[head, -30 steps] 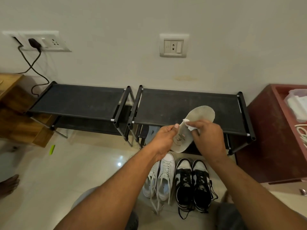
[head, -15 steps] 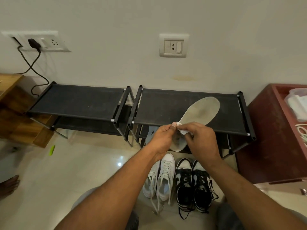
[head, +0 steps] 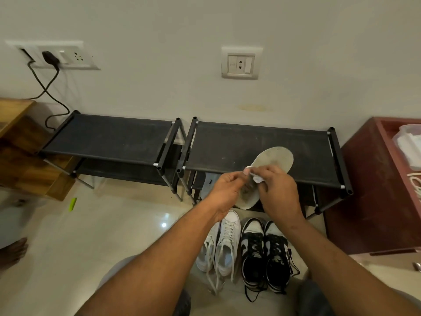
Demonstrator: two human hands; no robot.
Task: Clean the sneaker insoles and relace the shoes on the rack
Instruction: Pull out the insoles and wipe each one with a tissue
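Note:
My left hand (head: 227, 190) grips a worn grey insole (head: 274, 157) by its side, holding it up in front of the right black shoe rack (head: 227, 144). My right hand (head: 279, 190) pinches a small white wipe (head: 257, 178) against the insole's middle. The insole's toe end points up and to the right; its heel end shows below my hands. On the floor under my arms stand a pair of white sneakers (head: 224, 247) with loose laces and a pair of black-and-white sneakers (head: 264, 252). Another insole (head: 208, 182) lies on the rack's lower shelf.
A second black rack (head: 109, 137) stands to the left. A wooden cabinet (head: 20, 151) sits at far left under a wall socket with a plugged cable (head: 51, 59). A dark red cabinet (head: 376, 185) stands at right. A green item (head: 73, 203) lies on the tiled floor.
The insole went from tipped back to stretched out and has tipped back again, showing less length above my hands. My right hand with the wipe slid along its surface.

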